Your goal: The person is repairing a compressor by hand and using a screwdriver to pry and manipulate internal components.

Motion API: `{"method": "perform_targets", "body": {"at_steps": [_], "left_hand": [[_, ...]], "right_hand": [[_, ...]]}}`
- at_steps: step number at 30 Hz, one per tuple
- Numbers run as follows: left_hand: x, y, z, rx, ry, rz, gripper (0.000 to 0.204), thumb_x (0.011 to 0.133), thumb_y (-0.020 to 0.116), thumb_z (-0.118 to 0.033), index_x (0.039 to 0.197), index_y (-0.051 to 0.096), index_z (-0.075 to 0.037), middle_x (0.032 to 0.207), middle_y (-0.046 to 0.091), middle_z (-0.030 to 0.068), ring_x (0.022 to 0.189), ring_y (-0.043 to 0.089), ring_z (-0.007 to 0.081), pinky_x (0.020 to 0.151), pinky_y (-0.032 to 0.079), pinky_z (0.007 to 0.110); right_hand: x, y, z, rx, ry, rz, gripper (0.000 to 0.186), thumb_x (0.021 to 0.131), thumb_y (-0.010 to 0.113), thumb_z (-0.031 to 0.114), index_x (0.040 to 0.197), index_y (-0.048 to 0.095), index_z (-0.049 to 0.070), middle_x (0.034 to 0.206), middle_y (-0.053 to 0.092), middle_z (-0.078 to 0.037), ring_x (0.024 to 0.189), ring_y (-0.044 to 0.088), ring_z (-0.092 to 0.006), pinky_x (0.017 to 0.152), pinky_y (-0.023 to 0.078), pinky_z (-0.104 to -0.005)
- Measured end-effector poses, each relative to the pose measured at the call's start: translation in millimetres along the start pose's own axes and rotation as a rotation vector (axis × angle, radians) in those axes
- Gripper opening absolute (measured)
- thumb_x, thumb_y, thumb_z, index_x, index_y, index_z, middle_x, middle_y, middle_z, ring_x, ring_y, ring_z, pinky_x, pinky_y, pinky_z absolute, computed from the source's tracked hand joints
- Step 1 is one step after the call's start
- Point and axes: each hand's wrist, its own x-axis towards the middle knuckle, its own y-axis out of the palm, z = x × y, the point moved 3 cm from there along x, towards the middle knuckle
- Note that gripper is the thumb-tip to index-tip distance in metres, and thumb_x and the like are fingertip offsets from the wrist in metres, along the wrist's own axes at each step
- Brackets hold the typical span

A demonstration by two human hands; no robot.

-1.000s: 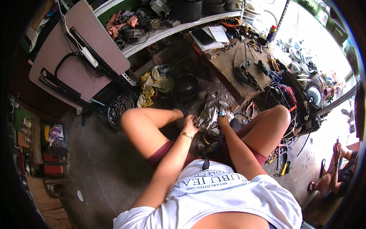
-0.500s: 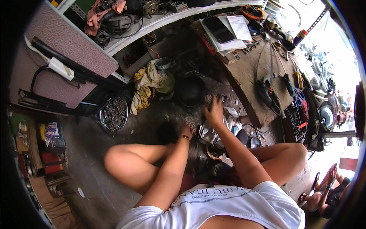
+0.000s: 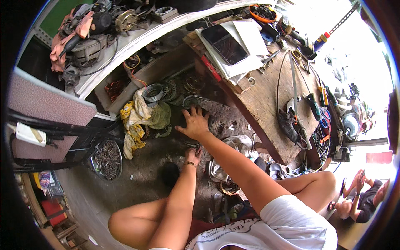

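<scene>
My right hand (image 3: 193,123) reaches forward with fingers spread over a black round object (image 3: 187,139), largely covered by it; whether they touch is unclear. Just behind, my left hand (image 3: 192,155) is low at that object's near edge, fingers curled; what they hold, if anything, is hidden. A crumpled pale sheet or bag (image 3: 236,143) lies right of my forearms, above a copper-coloured coil (image 3: 229,188). Yellow-stained rags (image 3: 133,121) and a grey metal housing (image 3: 153,93) lie ahead to the left.
A wooden bench (image 3: 258,100) with papers, tools and wires stands front right, a cluttered shelf (image 3: 125,41) ahead. A basin of small metal parts (image 3: 106,160) sits left, beside a folded pink-speckled board (image 3: 50,93). Another seated person (image 3: 362,200) is far right.
My hands left the crumpled sheet and moved forward; the right one rose past the left, fingers spreading over the black object. My view shifted forward toward the shelf and bench.
</scene>
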Motion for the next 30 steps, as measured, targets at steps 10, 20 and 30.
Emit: {"method": "perform_targets", "body": {"at_steps": [10,20,30], "left_hand": [[-34,15,-5,0.363,0.037,-0.022,0.006,0.084,0.047,-0.003,0.086,0.051,-0.007,0.078,0.053,0.0064,0.069,0.058,0.0220,0.072,0.056,0.038],[-55,19,4,0.079,0.155,0.096,0.008,0.083,0.049,-0.002,0.091,0.051,-0.006,0.082,0.051,0.0056,0.084,0.057,0.0251,0.081,0.056,0.043],[-71,36,-21,0.413,0.233,-0.026,0.034,0.086,0.062,-0.004,0.116,0.046,-0.003,0.095,0.061,0.0090,0.071,0.060,0.0205,0.064,0.058,0.035]], "right_hand": [[9,4,-33,0.145,-0.026,-0.192,0.072,0.071,0.066,0.059,0.128,0.054,0.018,0.141,0.041,-0.016,0.129,0.033,-0.0452,0.104,0.022,-0.0662],[37,-8,-50,0.227,-0.082,-0.058,0.070,0.070,0.066,0.063,0.122,0.059,0.016,0.127,0.055,-0.017,0.116,0.050,-0.0395,0.098,0.040,-0.0466],[54,-13,-66,0.389,-0.045,-0.031,0.067,0.075,0.064,0.058,0.124,0.059,0.013,0.125,0.057,-0.018,0.116,0.053,-0.0360,0.098,0.041,-0.0433]]}}
